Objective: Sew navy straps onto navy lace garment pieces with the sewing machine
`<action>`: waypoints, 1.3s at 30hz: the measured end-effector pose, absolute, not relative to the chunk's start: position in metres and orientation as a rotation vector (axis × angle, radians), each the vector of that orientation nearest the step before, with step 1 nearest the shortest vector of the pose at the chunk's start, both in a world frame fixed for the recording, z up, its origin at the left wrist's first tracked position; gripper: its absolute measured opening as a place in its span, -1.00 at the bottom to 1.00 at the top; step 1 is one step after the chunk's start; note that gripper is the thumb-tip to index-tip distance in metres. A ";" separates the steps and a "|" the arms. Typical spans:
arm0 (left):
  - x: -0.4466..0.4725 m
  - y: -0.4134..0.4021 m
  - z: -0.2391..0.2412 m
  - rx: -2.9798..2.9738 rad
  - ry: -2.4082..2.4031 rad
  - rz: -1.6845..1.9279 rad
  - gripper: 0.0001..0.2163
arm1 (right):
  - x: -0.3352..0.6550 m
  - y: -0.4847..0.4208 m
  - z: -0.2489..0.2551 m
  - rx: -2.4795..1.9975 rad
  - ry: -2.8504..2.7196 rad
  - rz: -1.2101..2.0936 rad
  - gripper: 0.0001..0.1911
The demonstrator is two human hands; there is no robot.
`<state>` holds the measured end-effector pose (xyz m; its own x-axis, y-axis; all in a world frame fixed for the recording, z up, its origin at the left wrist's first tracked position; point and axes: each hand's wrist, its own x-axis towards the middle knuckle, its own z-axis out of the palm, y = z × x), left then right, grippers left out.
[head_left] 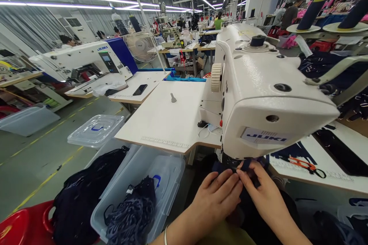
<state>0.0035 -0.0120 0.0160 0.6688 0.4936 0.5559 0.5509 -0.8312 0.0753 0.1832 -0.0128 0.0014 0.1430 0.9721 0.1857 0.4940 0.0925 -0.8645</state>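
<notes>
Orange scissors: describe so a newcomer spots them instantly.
Find the white JUKI sewing machine in the centre. On the white table to its right, beyond the person's right hand, lie the scissors. Their orange handles are the only bright thing among navy fabric.

Reaching forward from bottom edge with both bare arms. Holding left hand (220, 195) palm down, fingers bent, tips pointing up and right. Holding right hand (263, 191) palm down too, thumb and first finger pinched tight. Pressing fingertips of both hands together in middle. Angling left forearm in from lower left, right forearm in from lower right, wrists low.
</notes>
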 end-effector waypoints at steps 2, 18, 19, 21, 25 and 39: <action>0.004 -0.009 0.017 -2.794 -0.917 -0.845 -0.74 | 0.184 -0.008 0.001 -1.537 -1.398 0.740 -0.80; 0.007 -0.004 0.002 -2.801 -0.981 -0.850 -0.68 | 0.203 0.014 0.005 -1.588 -1.404 0.861 -0.73; 0.008 -0.004 0.002 -2.793 -0.991 -0.848 -0.68 | 0.202 0.016 0.005 -1.611 -1.399 0.833 -0.73; 0.010 -0.003 0.005 -2.762 -1.018 -0.871 -0.69 | 0.202 0.023 0.006 -1.648 -1.397 0.754 -0.75; 0.015 -0.001 0.012 -2.726 -1.075 -0.883 -0.73 | 0.201 0.036 0.010 -1.632 -1.495 0.685 -0.79; 0.017 0.002 0.011 -2.719 -1.134 -0.853 -0.65 | 0.204 0.054 0.012 -1.558 -1.598 0.645 -0.69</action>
